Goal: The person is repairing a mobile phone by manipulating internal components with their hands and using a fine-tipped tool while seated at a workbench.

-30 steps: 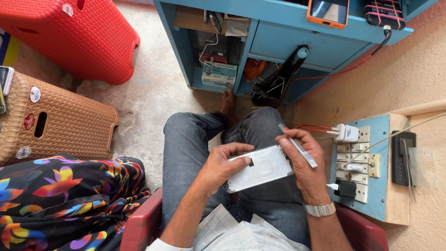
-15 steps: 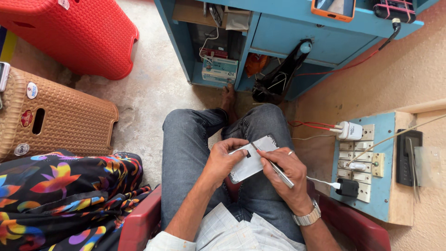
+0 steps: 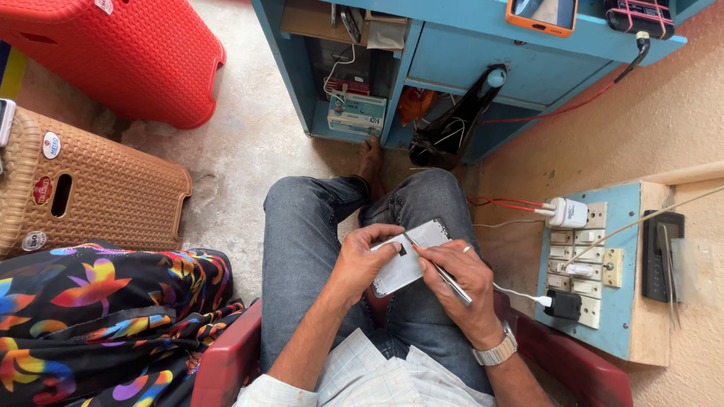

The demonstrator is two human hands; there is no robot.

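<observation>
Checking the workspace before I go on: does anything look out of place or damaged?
Wires spill loose from the blue cabinet's open bottom. The left hand holds the white phone; the right hand works tweezers on it.

Seen from above, a seated person's two bare forearms reach forward over the lap, hands meeting close together above the thighs. The left hand (image 3: 363, 262) is cupped, palm turned inward, thumb and curled fingers closed in a grip at its right side. The right hand (image 3: 461, 277) sits just beside it, knuckles up, fingers pinched together in a pen-like grip, index finger pointing toward the left hand. The right wrist is bent slightly inward
</observation>
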